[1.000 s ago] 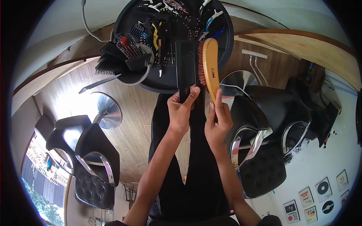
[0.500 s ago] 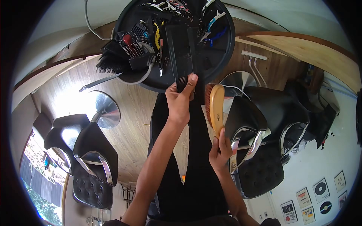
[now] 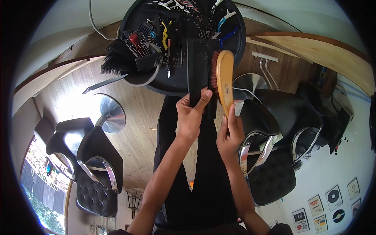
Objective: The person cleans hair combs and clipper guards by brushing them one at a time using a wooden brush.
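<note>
My left hand (image 3: 190, 119) is closed around the lower end of a long black rectangular object (image 3: 193, 74), now turned partly edge-on; its exact kind I cannot tell. A wooden-backed brush (image 3: 225, 74) with reddish-brown bristles is in my right hand (image 3: 231, 133), gripped by its narrow lower end between thumb and fingers. The bristles face left, at the right side of the black object; whether they touch it is hard to see. Beneath both lies a round black tray (image 3: 178, 80) with hair clips, including a yellow clip (image 3: 164, 34) and a blue clip (image 3: 228, 36).
A grey-rimmed holder (image 3: 153, 80) with several hairbrushes and combs sits at the tray's left, and a dark blade-like tool (image 3: 103, 83) sticks out of it. Black salon chairs (image 3: 96, 156) stand left and right. A wooden counter edge (image 3: 305, 41) runs along the right.
The black object has turned from its broad face toward its edge and shifted slightly right and down. The brush has moved up against its right side.
</note>
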A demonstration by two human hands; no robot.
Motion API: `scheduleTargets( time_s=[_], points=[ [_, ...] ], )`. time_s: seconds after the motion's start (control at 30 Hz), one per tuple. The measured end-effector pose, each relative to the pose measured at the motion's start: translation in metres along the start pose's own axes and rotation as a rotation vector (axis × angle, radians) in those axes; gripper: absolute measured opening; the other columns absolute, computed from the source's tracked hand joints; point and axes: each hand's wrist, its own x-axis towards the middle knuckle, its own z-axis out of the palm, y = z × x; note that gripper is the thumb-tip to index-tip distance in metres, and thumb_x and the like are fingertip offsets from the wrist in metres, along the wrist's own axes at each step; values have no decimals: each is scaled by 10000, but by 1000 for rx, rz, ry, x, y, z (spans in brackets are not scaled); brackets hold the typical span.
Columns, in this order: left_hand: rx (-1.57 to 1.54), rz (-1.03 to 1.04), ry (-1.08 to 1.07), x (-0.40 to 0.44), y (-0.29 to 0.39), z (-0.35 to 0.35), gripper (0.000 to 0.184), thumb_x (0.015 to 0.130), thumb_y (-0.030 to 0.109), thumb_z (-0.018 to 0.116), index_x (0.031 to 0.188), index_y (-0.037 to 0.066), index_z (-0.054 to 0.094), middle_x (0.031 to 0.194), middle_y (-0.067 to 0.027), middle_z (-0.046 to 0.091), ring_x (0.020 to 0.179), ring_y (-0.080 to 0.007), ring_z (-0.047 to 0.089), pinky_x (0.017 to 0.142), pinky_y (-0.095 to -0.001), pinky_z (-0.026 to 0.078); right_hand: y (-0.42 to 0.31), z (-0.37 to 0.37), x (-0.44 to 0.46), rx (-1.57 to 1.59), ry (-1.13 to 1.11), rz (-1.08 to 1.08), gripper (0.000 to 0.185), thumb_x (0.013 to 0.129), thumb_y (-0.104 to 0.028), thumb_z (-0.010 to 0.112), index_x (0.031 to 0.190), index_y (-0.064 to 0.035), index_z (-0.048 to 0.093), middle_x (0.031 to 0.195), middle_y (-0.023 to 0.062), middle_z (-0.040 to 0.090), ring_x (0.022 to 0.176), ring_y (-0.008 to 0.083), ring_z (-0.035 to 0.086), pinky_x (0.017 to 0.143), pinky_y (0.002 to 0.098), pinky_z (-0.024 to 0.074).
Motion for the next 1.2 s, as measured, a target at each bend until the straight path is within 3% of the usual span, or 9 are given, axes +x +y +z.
scheduleTargets(
  time_s=[0.13, 0.2, 0.37, 0.43, 0.57, 0.8, 1.0, 1.07, 1.2],
  points=[
    [33, -13, -14, -7, -4, -5, 173, 963, 182, 813, 1059, 38, 805, 738, 116, 582, 612, 12, 406, 539, -208, 273, 7, 15, 29, 1, 54, -19, 528, 1009, 65, 628, 1526, -1, 542, 943, 151, 649, 771, 207, 647, 688, 308, 516],
    [54, -20, -6, -7, -6, -8, 178, 955, 193, 822, 1046, 41, 809, 732, 116, 579, 607, 11, 403, 536, -207, 274, 11, 23, 48, 17, 171, -103, 578, 978, 45, 693, 1531, -64, 562, 798, 85, 568, 649, 139, 582, 569, 266, 440],
    [23, 7, 32, 14, 1, -8, 167, 951, 197, 825, 1032, 51, 812, 728, 111, 589, 594, 6, 407, 533, -208, 279, 17, 6, 25, 74, 167, -165, 557, 974, 60, 680, 1513, -22, 568, 794, 83, 571, 635, 153, 554, 579, 275, 446],
    [-18, 55, 36, 28, 4, -7, 156, 950, 194, 825, 1017, 54, 811, 739, 107, 615, 598, 6, 418, 541, -209, 296, 11, -10, -3, 24, -15, -75, 555, 968, 64, 679, 1507, -7, 567, 796, 85, 579, 636, 160, 554, 574, 270, 441],
    [-111, 31, -6, 30, 11, -3, 163, 949, 192, 827, 1032, 53, 808, 753, 103, 630, 609, 8, 422, 547, -210, 304, 18, -5, -31, 2, -15, -98, 568, 967, 52, 691, 1515, -22, 563, 797, 86, 576, 628, 154, 561, 565, 261, 432],
    [-35, 1, 3, 14, 1, -1, 191, 954, 181, 819, 1087, 45, 802, 748, 120, 591, 609, 13, 404, 542, -206, 285, 9, 9, -4, 12, 37, -49, 575, 968, 46, 700, 1521, -27, 560, 820, 91, 575, 633, 157, 579, 552, 261, 437],
    [4, -28, -7, 1, -6, -6, 206, 952, 190, 822, 1092, 40, 803, 742, 120, 576, 603, 11, 391, 537, -209, 275, 14, 25, 24, 15, 141, -75, 590, 960, 63, 702, 1524, -34, 560, 806, 88, 565, 647, 151, 588, 565, 269, 449],
    [12, -37, -12, -2, -7, -8, 210, 951, 197, 825, 1088, 39, 804, 744, 118, 579, 603, 10, 391, 538, -210, 276, 11, 26, 34, 26, 139, -57, 546, 998, 84, 629, 1528, -17, 546, 850, 99, 599, 708, 179, 596, 659, 265, 474],
    [41, -47, -14, -1, -5, -12, 208, 945, 205, 831, 1075, 45, 806, 746, 112, 590, 608, 8, 403, 544, -212, 288, 14, 24, 46, 2, 110, -18, 545, 996, 85, 634, 1525, -17, 548, 853, 95, 599, 715, 168, 598, 665, 258, 472]
  ],
)
